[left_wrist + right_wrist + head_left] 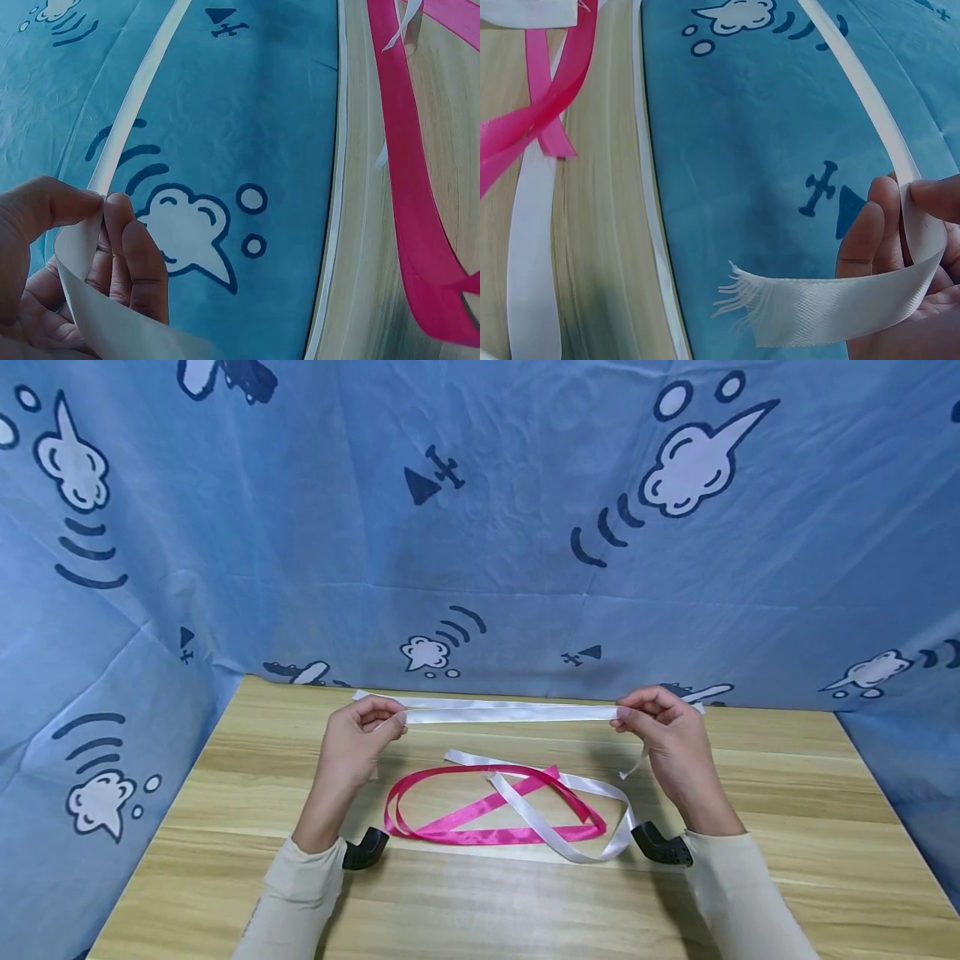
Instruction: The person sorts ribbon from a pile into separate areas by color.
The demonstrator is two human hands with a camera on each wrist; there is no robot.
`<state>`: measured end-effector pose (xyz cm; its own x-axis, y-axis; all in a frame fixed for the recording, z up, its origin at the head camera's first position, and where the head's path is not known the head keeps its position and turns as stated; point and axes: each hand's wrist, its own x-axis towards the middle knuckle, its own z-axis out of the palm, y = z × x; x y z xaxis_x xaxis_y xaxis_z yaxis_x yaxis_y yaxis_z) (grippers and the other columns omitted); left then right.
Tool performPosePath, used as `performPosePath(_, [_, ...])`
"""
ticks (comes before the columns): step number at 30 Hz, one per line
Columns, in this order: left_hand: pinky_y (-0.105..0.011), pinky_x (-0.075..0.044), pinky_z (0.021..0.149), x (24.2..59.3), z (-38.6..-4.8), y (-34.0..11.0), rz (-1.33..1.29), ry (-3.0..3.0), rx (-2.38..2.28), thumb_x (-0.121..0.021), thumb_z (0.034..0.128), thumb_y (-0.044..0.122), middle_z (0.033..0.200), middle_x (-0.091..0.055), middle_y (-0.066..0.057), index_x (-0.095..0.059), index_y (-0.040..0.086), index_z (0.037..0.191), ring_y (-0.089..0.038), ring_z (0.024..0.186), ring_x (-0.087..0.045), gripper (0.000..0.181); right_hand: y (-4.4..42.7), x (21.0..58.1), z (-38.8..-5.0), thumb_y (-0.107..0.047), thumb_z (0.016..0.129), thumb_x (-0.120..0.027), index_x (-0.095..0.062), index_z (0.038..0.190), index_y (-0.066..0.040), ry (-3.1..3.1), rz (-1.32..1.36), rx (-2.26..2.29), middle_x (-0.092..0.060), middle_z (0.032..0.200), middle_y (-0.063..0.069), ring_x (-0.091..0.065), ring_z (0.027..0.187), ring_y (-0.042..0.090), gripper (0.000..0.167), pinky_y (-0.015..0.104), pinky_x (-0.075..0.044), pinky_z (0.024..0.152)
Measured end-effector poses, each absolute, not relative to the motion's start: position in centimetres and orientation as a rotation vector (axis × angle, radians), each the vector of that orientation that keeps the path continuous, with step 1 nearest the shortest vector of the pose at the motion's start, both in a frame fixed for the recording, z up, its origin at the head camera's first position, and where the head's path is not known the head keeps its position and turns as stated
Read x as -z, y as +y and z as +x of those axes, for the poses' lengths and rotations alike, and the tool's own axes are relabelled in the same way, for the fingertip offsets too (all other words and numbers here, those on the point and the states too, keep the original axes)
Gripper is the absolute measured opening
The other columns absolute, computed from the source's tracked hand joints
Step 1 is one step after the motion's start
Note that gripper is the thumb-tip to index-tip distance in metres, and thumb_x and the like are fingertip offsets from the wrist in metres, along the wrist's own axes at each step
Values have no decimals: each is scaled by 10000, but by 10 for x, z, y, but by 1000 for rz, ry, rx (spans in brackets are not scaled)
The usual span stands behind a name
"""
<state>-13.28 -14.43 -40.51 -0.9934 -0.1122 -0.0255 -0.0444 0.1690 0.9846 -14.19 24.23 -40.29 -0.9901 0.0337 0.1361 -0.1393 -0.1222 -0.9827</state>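
A white satin ribbon (pixel 510 716) stretches nearly straight between the two hands above the far part of the table. My left hand (pixel 358 739) pinches it between thumb and fingertips near one end, and a loose tail (pixel 142 330) curls below the palm. At the other side my right hand (pixel 672 743) pinches the ribbon the same way. Its tail (pixel 817 309) hangs free and ends in a frayed edge. Beneath, a looped pink ribbon (pixel 487 837) lies on the table, crossed by a second white ribbon (pixel 534 818).
Along the back edge of the wooden table (pixel 495 910) runs a thin white strip (pixel 335 187). A blue printed cloth (pixel 495 543) hangs behind the table and at its sides. Black wrist devices sit at the left (pixel 365 850) and right cuffs.
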Motion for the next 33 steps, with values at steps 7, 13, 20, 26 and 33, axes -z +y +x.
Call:
performPosePath(7, [-212, -586, 759, 406, -133, -151, 196, -2340, 2002, -717, 967, 50, 788, -706, 66, -710, -60, 1074, -53, 743, -703, 154, 253, 405, -140, 113, 965, -646, -704, 980, 1, -1932, 124, -2335, -734, 864, 13, -721, 769, 114, 128, 217, -608, 759])
performPosePath(13, [-195, -572, 742, 405, -131, -159, 223, -2345, 1975, -711, 969, 63, 784, -717, 86, -706, -80, 1086, -69, 773, -715, 185, 261, 407, -139, 102, 964, -660, -705, 973, -8, -1863, 100, -2379, -738, 880, 17, -721, 767, 116, 119, 216, -612, 759])
performPosePath(20, [-202, -581, 782, 401, -129, -166, 283, -2346, 1953, -700, 964, 74, 826, -745, 64, -710, -63, 1087, -77, 807, -727, 185, 272, 406, -136, 104, 961, -664, -702, 978, 6, -1824, 75, -2387, -736, 869, 36, -726, 762, 126, 106, 220, -616, 757])
performPosePath(26, [-182, -574, 767, 398, -128, -173, 358, -2353, 1927, -718, 964, 105, 819, -741, 98, -722, -37, 1105, -36, 787, -734, 200, 279, 405, -133, 89, 959, -676, -698, 985, 18, -1808, 52, -2386, -731, 883, 51, -726, 753, 137, 79, 224, -617, 744])
performPosePath(33, [-175, -575, 762, 398, -127, -182, 379, -2334, 1914, -711, 959, 75, 767, -729, 142, -719, -50, 1109, -21, 760, -730, 195, 285, 407, -132, 104, 958, -667, -693, 998, 36, -1764, 81, -2399, -735, 910, 62, -732, 771, 143, 83, 224, -617, 755])
